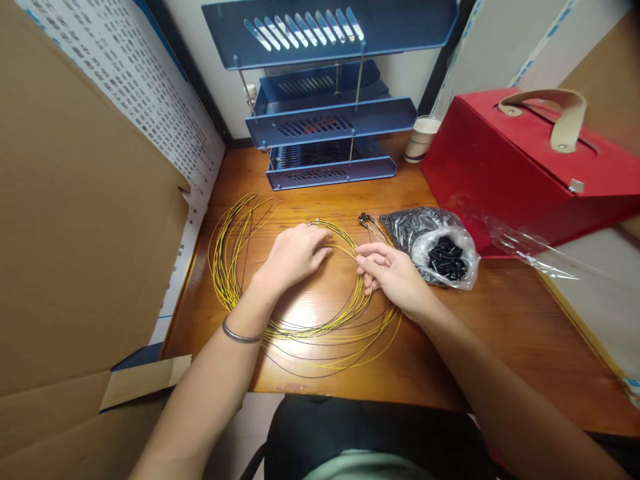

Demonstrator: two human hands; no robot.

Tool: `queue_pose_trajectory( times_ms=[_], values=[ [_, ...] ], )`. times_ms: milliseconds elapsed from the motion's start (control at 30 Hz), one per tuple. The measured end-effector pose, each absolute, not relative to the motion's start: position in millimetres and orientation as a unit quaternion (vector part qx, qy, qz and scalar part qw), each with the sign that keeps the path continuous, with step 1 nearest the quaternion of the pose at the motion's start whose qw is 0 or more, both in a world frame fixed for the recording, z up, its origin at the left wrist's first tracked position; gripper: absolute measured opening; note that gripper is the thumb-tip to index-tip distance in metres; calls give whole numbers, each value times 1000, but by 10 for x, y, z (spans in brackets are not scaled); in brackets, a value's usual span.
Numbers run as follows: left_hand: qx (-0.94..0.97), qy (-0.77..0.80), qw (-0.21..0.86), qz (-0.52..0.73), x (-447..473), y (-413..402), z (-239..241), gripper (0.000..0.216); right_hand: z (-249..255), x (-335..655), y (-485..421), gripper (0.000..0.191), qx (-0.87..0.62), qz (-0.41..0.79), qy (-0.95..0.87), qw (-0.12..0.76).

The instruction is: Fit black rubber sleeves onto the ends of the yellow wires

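Thin yellow and dark wires lie on the wooden table in a large loose coil (320, 331). My left hand (297, 252) rests over the upper left of this coil, palm down, its thumb apart from its fingers. A single yellow strand runs from the gap there towards my right hand (387, 272), which pinches yellow wire at the coil's right side between thumb and fingers. Further left, another bundle of yellow wires (225, 267) curves along the table. Small black wire ends (367, 219) stick out above my right hand.
A clear plastic bag of small black parts (447, 259) lies open right of my right hand. Behind it stand a red box (505, 160) with a beige handle and a paper cup (421, 139). Blue tiered trays (330, 175) stand at the back; a cardboard panel (95, 220) borders the left.
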State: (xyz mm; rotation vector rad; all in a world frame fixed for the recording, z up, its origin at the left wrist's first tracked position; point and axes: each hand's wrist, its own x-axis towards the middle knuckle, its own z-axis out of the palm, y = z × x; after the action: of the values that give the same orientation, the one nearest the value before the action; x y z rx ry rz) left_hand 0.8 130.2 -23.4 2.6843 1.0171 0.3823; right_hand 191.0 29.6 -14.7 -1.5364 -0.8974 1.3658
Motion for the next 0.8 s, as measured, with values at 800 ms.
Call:
queue_pose_trajectory(
  times_ms=[800],
  values=[
    [902, 416, 42, 110, 23, 1311, -178, 25, -57, 1901, 283, 35, -563, 664, -332, 363]
  ],
)
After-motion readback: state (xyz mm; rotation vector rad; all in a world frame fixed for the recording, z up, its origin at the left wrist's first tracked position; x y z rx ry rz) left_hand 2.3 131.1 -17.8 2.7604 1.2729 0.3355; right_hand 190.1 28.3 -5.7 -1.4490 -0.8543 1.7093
